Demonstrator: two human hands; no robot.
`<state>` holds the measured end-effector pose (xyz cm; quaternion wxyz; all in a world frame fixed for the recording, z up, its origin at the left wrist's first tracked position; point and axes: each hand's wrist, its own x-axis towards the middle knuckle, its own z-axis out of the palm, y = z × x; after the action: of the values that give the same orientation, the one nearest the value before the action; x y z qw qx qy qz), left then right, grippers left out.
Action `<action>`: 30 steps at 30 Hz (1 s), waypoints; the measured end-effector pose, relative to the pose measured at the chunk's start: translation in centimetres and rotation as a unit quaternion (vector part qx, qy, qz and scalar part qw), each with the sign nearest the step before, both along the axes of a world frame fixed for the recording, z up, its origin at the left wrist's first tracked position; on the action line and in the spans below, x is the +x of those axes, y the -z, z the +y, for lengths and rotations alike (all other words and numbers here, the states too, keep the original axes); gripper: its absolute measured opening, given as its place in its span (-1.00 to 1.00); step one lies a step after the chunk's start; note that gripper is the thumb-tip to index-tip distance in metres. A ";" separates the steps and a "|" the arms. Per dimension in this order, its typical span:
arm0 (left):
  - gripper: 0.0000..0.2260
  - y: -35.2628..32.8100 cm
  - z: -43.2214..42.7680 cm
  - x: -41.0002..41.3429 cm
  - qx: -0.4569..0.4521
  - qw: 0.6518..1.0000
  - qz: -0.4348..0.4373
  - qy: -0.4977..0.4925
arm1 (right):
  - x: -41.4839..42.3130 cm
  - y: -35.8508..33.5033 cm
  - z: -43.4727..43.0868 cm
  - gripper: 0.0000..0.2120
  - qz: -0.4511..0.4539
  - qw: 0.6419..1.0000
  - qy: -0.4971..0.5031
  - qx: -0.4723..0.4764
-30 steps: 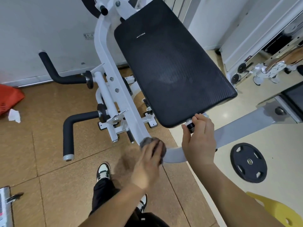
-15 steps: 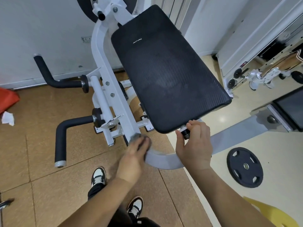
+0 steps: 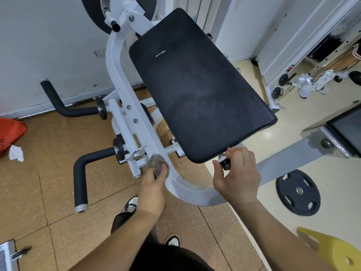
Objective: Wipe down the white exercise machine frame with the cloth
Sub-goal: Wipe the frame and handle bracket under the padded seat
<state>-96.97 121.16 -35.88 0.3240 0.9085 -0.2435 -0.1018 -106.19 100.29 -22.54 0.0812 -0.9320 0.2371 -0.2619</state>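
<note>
The white machine frame curves from the top of the view down and round under a big black pad. My left hand holds a small grey cloth and presses it against the frame's lower bend, just below a metal bracket. My right hand grips a black knob under the pad's front edge, fingers curled over it.
Two black foam-covered handles stick out left of the frame. A black weight plate lies on the floor at the right. A yellow object sits bottom right, an orange item and crumpled paper at the left. My shoes stand below the frame.
My left hand has slid the cloth up and left along the frame's bend. My right hand has stayed on the knob.
</note>
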 end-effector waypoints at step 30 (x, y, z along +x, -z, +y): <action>-0.70 -14.9 -17.7 5.2 -0.102 0.887 0.296 0.339 | -0.9 -3.6 3.1 -0.79 0.013 0.953 0.265 0.147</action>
<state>-91.80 103.47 -20.93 0.4178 0.6604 -0.4381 -0.4443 -107.11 103.43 -18.95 0.1425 -0.8167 0.5122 -0.2242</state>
